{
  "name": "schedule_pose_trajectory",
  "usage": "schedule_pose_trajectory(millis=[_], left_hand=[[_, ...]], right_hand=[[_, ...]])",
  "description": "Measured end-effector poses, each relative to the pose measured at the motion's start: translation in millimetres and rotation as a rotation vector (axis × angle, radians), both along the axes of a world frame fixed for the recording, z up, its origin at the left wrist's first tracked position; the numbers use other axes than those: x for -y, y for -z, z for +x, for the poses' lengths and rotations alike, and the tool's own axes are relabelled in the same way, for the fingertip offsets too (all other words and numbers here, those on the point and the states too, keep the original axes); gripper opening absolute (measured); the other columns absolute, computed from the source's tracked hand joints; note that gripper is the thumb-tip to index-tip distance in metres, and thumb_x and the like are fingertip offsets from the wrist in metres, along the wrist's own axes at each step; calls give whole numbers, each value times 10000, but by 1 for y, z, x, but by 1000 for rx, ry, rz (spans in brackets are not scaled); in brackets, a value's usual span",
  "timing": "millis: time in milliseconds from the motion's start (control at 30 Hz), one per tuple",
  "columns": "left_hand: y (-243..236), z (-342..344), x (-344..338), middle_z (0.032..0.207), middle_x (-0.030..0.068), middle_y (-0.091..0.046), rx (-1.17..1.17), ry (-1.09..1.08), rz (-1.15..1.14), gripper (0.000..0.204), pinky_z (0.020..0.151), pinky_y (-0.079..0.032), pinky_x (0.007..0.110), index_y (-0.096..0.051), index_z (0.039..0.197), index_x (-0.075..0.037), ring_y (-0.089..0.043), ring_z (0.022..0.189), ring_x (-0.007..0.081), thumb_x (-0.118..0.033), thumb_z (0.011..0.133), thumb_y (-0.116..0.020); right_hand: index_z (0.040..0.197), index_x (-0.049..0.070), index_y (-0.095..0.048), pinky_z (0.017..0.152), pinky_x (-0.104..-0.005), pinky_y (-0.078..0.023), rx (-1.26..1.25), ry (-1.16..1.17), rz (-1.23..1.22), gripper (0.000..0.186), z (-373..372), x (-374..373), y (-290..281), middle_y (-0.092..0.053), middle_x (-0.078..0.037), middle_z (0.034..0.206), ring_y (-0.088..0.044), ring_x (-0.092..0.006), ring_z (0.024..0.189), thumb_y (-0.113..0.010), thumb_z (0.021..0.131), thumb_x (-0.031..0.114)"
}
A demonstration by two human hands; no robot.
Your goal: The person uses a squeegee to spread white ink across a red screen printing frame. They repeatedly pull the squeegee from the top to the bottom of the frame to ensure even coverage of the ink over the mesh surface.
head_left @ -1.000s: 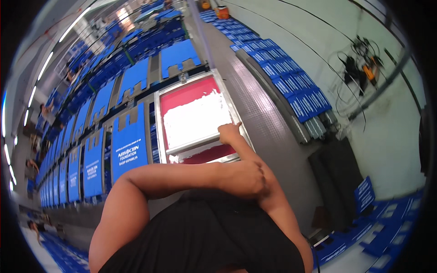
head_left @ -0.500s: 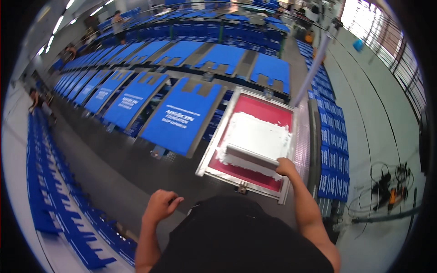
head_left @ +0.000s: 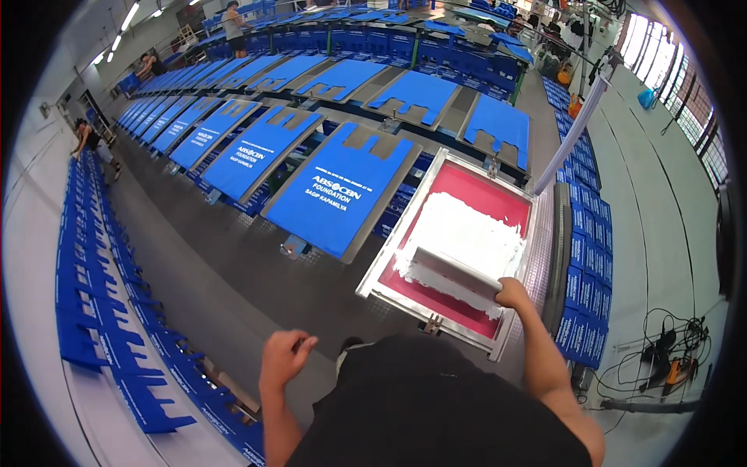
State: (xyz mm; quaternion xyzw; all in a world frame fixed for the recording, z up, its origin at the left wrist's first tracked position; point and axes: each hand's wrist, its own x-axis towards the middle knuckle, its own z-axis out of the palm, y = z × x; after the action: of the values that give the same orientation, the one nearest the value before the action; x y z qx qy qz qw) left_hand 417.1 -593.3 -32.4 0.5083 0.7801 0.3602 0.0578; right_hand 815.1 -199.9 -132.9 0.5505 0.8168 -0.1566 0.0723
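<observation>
My right hand (head_left: 511,293) is closed round the right end of a long squeegee (head_left: 457,272). The squeegee lies across a metal-framed printing screen (head_left: 401,224), its blade in a broad patch of white ink (head_left: 471,226) over the red mesh. Off to the left, my left hand (head_left: 286,356) hangs in the air with its fingers curled in; nothing shows in it. Left of the screen, a blue bag panel (head_left: 338,191) with white print lies flat on a board, its cut-out handles at the far end.
Rows of blue bag panels (head_left: 253,152) on boards run to the far left. More printed panels hang along the left wall (head_left: 85,303) and line a rack (head_left: 585,292) at right. A slanted pole (head_left: 572,136) rises behind the screen. Cables (head_left: 661,350) lie on the right floor. People stand far off.
The view has shifted, so the scene sits further right and is sharper. My right hand still grips the squeegee, at nearly the same place on the screen. My left hand stays curled.
</observation>
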Motion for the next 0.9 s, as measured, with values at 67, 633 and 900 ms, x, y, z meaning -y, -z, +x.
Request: schedule_pose_trajectory(millis=[67,633,900], left_hand=[[-21,-5,-49,628,95,-594,-133,247,-13,220,606,-448,395,-645,744,-71,-577,609,296,-270,807,-714],[22,89,-218,1073,127,-598,-249,730,-93,424,890,-427,432,-609,1068,-57,-539,1051,295,-331,768,-730],[48,51,-312,1064,157,-608,-519,844,-127,420,932,-408,458,-632,1015,-34,-556,1051,313,-207,657,-766]], right_hand=[[1100,58,-651,918,-426,-483,-26,21,25,415,11,-1,13,-652,-190,1111,-611,-360,1057,-580,698,137],[1028,73,-631,844,-464,-488,-60,113,40,366,-4,54,-19,-684,-189,948,-645,-375,936,-717,695,199],[991,91,-629,1022,-624,-309,-114,51,126,294,-26,70,-30,-655,-122,968,-604,-314,1012,-609,698,70]])
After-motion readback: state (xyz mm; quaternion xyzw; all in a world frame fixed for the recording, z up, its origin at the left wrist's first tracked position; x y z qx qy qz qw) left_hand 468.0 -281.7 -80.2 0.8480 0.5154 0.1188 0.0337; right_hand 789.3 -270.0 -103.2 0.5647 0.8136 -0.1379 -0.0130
